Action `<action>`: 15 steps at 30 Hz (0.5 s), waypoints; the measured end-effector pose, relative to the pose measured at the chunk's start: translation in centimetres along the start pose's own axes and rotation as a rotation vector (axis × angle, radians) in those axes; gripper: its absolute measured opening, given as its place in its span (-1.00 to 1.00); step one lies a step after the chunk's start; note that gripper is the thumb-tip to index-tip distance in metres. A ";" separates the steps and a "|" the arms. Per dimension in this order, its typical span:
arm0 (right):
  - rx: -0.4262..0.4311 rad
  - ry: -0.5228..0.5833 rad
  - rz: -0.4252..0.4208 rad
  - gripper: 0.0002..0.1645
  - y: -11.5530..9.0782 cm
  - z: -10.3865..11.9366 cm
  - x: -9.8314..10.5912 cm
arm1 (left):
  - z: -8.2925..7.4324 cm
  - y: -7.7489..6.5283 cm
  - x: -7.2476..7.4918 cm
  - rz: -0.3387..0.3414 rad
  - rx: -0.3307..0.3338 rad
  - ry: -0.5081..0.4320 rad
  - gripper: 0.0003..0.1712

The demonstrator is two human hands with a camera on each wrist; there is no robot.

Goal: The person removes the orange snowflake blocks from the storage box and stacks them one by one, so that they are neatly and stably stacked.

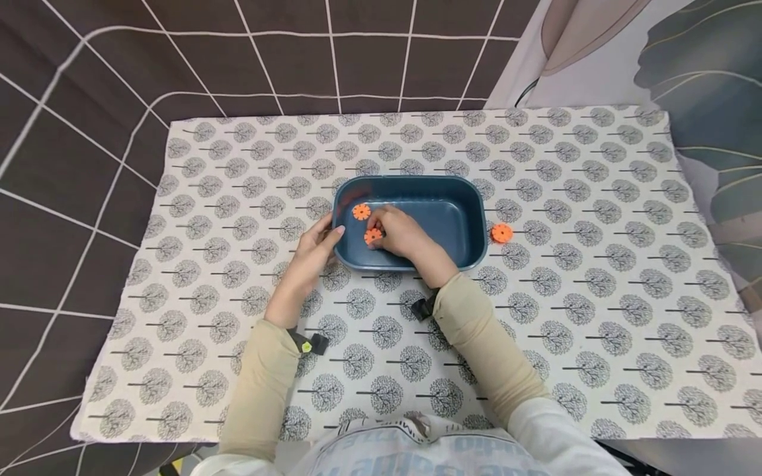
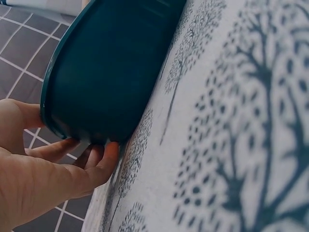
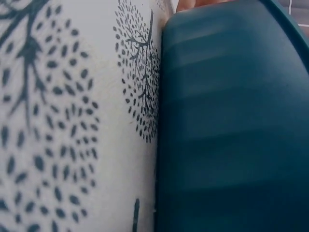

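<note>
A dark blue plastic basin [image 1: 449, 228] sits on the patterned cloth. My left hand [image 1: 311, 254] holds its left end, thumb at the rim and fingers against the outside wall, as the left wrist view shows on that hand [image 2: 58, 166]. Inside the basin, my right hand [image 1: 400, 231] pinches an orange notched disc [image 1: 372, 236] low over the floor. Another orange notched disc [image 1: 361, 211] lies just beyond it, near the left wall. In the right wrist view, the basin's outer wall [image 3: 231, 116] hides my right hand.
Right of the basin, an orange notched piece [image 1: 502, 233] rests on the cloth [image 1: 595, 277] with its tree print. Dark tiled-pattern drapes [image 1: 286, 66] border the table at the back and left. A grey patterned fabric [image 1: 708, 112] hangs at the right.
</note>
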State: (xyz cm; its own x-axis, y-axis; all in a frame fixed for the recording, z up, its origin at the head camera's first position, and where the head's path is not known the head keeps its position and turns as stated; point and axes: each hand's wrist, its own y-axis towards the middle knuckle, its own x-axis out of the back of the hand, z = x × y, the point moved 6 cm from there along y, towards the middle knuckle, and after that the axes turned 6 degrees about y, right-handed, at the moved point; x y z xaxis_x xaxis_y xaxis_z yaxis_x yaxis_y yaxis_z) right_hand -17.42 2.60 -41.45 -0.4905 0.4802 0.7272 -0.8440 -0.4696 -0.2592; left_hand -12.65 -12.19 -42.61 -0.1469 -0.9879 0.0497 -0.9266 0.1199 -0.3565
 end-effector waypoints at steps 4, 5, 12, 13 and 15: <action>0.014 0.005 -0.011 -0.60 -0.1 0.1 0.1 | -0.1 0.0 0.1 -0.004 0.000 0.004 -0.37; 0.020 0.007 -0.015 -0.60 -0.1 0.1 0.1 | -0.1 -0.1 0.1 -0.005 0.001 0.005 -0.37; 0.049 0.003 -0.018 -0.62 -0.2 0.4 0.1 | -0.2 -0.2 0.0 0.001 0.001 0.003 -0.36; 0.050 -0.002 -0.012 -0.63 -0.2 0.4 0.1 | -0.2 -0.2 -0.1 0.002 -0.001 0.000 -0.36; 0.057 -0.018 -0.002 -0.62 -0.2 0.5 0.1 | -0.2 -0.2 -0.1 0.005 -0.002 -0.002 -0.36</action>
State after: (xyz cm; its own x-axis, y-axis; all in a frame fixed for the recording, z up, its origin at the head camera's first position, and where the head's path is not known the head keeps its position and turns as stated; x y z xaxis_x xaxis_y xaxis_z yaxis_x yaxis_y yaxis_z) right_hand -17.19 2.36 -40.96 -0.4841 0.4677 0.7395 -0.8312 -0.5099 -0.2216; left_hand -12.55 -12.09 -42.38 -0.1505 -0.9876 0.0457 -0.9266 0.1248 -0.3546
